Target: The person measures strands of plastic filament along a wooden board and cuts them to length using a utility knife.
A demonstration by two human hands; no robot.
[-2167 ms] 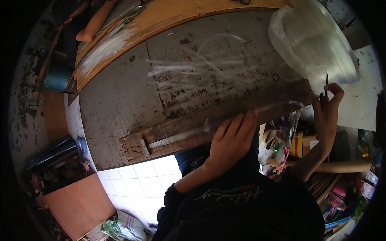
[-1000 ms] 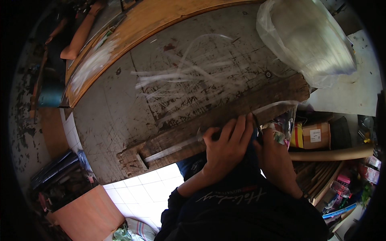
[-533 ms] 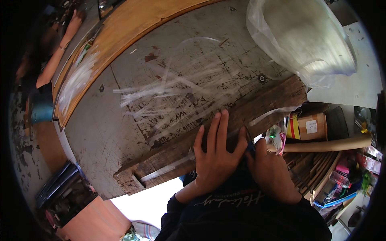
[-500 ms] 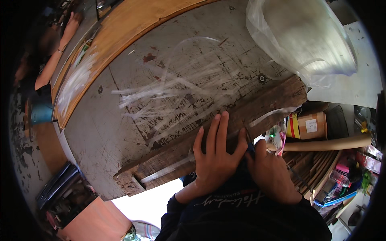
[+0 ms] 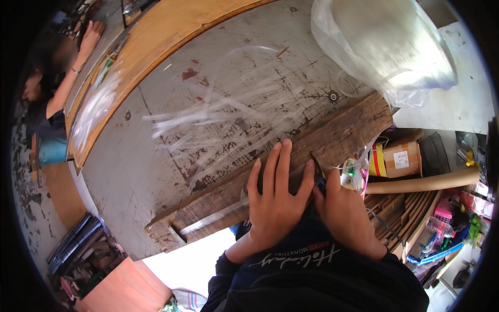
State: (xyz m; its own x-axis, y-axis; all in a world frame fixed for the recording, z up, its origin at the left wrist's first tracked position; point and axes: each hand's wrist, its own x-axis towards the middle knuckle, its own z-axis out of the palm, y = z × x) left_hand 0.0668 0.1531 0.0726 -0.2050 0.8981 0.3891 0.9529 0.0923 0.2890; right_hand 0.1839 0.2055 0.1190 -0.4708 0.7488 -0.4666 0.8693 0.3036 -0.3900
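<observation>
While the left hand point(image 5: 278, 200) is lying on a long dark-brown wooden plank point(image 5: 348, 130), the right hand point(image 5: 343, 213) is gripping a dark pointed blade point(image 5: 315, 162).
At centre frame, the left fingers are lying spread, the middle two close together; the right fingers are clutching the blade's mostly hidden handle. A flat translucent plastic strip point(image 5: 215, 217) is running along the plank, lower left of centre.
</observation>
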